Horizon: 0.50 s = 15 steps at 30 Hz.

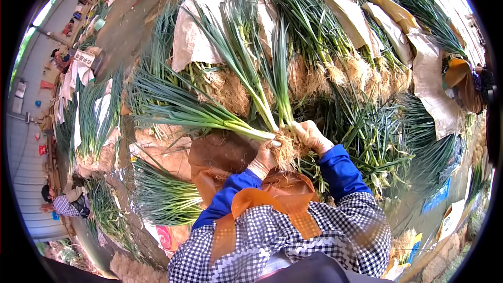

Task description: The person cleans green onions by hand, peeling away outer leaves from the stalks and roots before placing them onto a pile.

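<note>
Blue-sleeved, our left hand (264,157) curls closed around stem bases and our right hand (313,137) closes by the shaggy roots (283,153), its hold partly hidden; between them the green onions (257,94) fan out over our lap, so a loose or uneven grip could let one slip, and squeezing hard could bruise the white ends. Farther out, the long leaves lie against the stacked bunches (314,26) and near the leafy heap (361,131); dragged sideways, they could snag, bend or tear.
</note>
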Each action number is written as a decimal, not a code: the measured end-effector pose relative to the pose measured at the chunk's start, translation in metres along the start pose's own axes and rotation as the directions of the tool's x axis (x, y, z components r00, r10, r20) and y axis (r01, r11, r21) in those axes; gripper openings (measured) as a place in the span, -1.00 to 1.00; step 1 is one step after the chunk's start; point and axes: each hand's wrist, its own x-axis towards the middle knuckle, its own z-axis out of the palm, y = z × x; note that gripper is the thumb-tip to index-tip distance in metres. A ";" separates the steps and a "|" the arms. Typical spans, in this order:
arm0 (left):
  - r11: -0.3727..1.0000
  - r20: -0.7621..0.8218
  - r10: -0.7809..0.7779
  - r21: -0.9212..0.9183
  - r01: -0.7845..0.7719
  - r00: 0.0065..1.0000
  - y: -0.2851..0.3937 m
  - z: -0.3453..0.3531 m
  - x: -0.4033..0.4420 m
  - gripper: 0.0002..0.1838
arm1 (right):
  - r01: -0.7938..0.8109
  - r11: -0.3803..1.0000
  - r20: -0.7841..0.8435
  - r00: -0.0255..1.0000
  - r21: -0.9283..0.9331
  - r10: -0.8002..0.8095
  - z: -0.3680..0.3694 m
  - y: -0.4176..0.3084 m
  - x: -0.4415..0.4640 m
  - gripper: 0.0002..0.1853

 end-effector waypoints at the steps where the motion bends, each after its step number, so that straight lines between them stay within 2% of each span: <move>1: 1.000 0.046 0.000 0.024 -0.001 0.999 0.000 0.017 -0.001 -0.36 | 0.003 0.994 0.012 1.000 0.110 -0.004 0.001 -0.005 -0.002 -0.55; 2: 0.963 -0.164 0.112 0.259 -0.066 0.980 0.003 0.022 0.000 -0.36 | 0.001 0.974 -0.051 0.999 0.226 0.010 0.003 0.022 0.008 -0.53; 3: 0.960 -0.241 0.140 0.270 -0.072 0.960 -0.010 0.013 0.003 -0.33 | -0.150 0.943 -0.059 0.983 0.296 0.174 -0.012 0.010 -0.009 -0.51; 5: 0.943 -0.234 0.150 0.325 -0.068 0.960 -0.008 0.014 0.000 -0.32 | -0.033 0.937 -0.197 0.975 0.347 0.107 -0.011 0.015 0.000 -0.47; 6: 0.941 -0.241 0.156 0.332 -0.070 0.958 0.000 0.017 -0.006 -0.32 | -0.014 0.970 -0.303 0.949 0.241 0.088 -0.007 0.019 0.007 -0.44; 7: 0.953 -0.215 0.143 0.295 -0.076 0.966 0.008 0.020 -0.013 -0.43 | -0.095 0.984 -0.413 0.898 0.148 0.148 -0.008 0.020 0.010 -0.39; 8: 0.966 -0.186 0.128 0.248 -0.079 0.974 0.010 0.020 -0.016 -0.54 | -0.222 0.969 -0.559 0.819 -0.105 0.127 -0.018 0.026 0.012 -0.37; 9: 0.913 -0.228 0.199 0.397 -0.095 0.953 -0.007 0.059 -0.014 -0.52 | -0.372 0.866 -0.679 0.732 -0.335 0.053 -0.033 0.036 0.010 -0.35; 10: 0.917 -0.231 0.210 0.384 -0.109 0.950 -0.003 0.054 -0.019 -0.52 | -0.391 0.841 -0.664 0.746 -0.375 0.051 -0.046 0.041 0.005 -0.33; 11: 0.919 -0.230 0.220 0.374 -0.123 0.948 0.003 0.047 -0.022 -0.52 | -0.354 0.900 -0.530 0.829 -0.254 0.177 -0.053 0.048 -0.003 -0.36; 12: 0.924 -0.255 0.229 0.360 -0.128 0.939 0.008 0.034 -0.021 -0.45 | -0.307 0.950 -0.364 0.892 -0.055 0.267 -0.044 0.036 -0.008 -0.40; 13: 0.932 -0.286 0.230 0.341 -0.126 0.930 0.011 0.018 -0.021 -0.38 | -0.295 0.943 -0.178 0.930 0.155 0.320 -0.027 0.023 -0.015 -0.43; 14: 0.929 -0.230 0.209 0.350 -0.119 0.951 0.013 0.006 -0.019 -0.38 | -0.174 0.928 -0.071 0.976 0.329 0.208 -0.006 0.011 -0.017 -0.49; 15: 0.929 -0.228 0.207 0.352 -0.117 0.951 0.014 0.004 -0.019 -0.38 | -0.118 0.957 -0.003 0.992 0.266 0.123 0.006 0.020 -0.012 -0.58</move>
